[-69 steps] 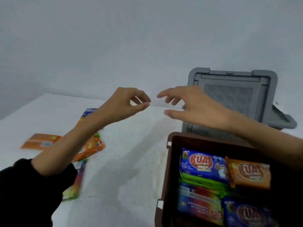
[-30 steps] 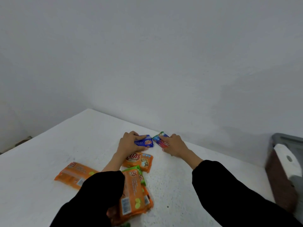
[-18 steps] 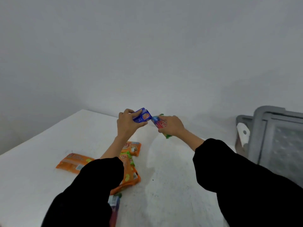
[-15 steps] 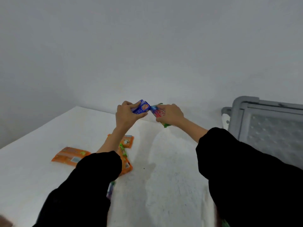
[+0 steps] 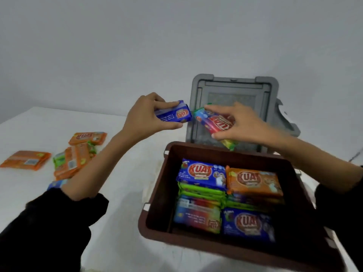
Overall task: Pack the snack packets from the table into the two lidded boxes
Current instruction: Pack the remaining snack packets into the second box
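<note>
Presently, both hands are raised above the far rim of the brown box point(image 5: 155, 195), each gripping a snack packet. The left hand point(image 5: 146, 116) pinches a blue packet point(image 5: 174, 114) between thumb and fingers. The right hand point(image 5: 238, 122) clasps a red-and-blue packet point(image 5: 213, 121), with a green and yellow edge showing below its thumb. The two packets are just beside each other, tips nearly touching. The box stands open, its grey lid point(image 5: 233, 91) tilted up behind it. Inside lie stacked packets: blue and orange on top at the far side, green ones beneath, a multicoloured one and another blue one nearer. On the white table point(image 5: 125, 193) to the left, orange packets point(image 5: 25, 160) and a green one remain loose, well apart from the box.
</note>
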`<action>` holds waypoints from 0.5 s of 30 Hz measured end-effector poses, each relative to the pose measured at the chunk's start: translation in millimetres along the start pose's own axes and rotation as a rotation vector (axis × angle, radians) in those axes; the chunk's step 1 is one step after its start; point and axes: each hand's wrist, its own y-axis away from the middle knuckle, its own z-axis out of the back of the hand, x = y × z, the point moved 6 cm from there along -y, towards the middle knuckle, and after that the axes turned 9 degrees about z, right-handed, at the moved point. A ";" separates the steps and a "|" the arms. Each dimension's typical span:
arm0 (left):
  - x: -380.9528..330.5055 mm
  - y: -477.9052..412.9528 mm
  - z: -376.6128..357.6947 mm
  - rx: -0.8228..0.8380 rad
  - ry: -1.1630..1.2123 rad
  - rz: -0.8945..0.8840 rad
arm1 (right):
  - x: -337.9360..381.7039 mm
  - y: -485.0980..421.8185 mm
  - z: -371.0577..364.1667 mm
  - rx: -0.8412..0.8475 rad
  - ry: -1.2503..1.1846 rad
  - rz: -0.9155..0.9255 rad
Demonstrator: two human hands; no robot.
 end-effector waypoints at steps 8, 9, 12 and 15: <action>-49.5 82.0 -54.4 0.473 0.028 -0.186 | -29.3 105.7 -45.1 0.287 -0.141 0.008; -50.6 91.6 -62.8 0.555 -0.009 -0.210 | -30.2 114.6 -52.1 0.350 -0.089 0.019; -54.5 113.4 -84.0 0.644 -0.214 -0.349 | -22.8 132.5 -63.4 0.412 0.158 0.100; -64.1 124.0 -88.1 0.482 -0.421 -0.555 | -13.1 142.0 -63.1 0.253 0.417 0.228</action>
